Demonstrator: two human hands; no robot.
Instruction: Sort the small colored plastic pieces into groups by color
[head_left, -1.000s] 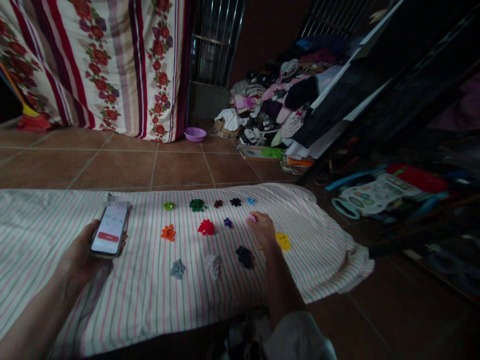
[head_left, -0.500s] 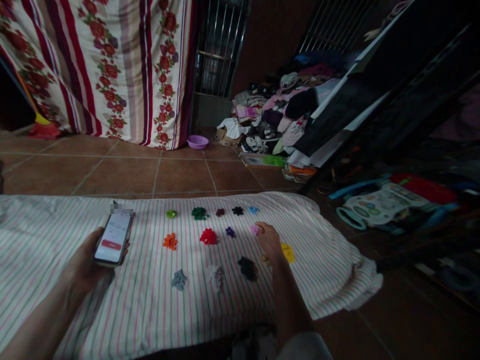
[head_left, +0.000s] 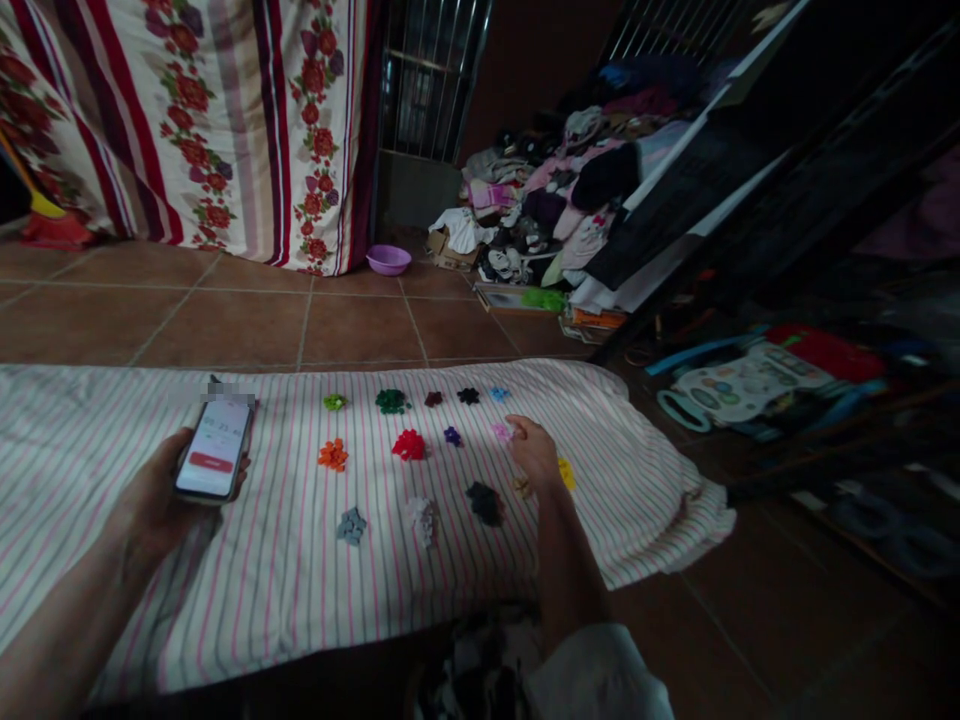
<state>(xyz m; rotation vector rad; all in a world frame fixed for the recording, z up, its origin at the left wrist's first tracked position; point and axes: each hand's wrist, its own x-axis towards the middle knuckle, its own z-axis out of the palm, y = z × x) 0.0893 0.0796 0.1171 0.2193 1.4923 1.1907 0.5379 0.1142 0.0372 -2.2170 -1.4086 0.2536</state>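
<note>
My left hand (head_left: 161,492) is wrapped round a smartphone (head_left: 215,448) whose lit screen shows a timer and a red button. At the pink pieces (head_left: 502,432) on the striped cloth, my right hand (head_left: 535,455) has its fingertips drawn together; anything in them is hidden. Around that hand lie small piles of light blue pieces (head_left: 499,394), purple pieces (head_left: 451,436), tan pieces (head_left: 522,487) and yellow pieces (head_left: 566,473), the yellow pile partly behind my wrist. Further left are red pieces (head_left: 409,445) and orange pieces (head_left: 333,455).
The striped cloth (head_left: 277,560) also bears green, brown, black, grey and white piles. Beyond it stand a purple basin (head_left: 388,260), a heap of clothes (head_left: 555,200) and a flowered curtain (head_left: 247,130). A colourful plastic toy (head_left: 772,390) is at the right.
The whole scene has shifted slightly up and left in view. My right hand stays by the pink pieces, now a little to their right. My left hand still holds the smartphone.
</note>
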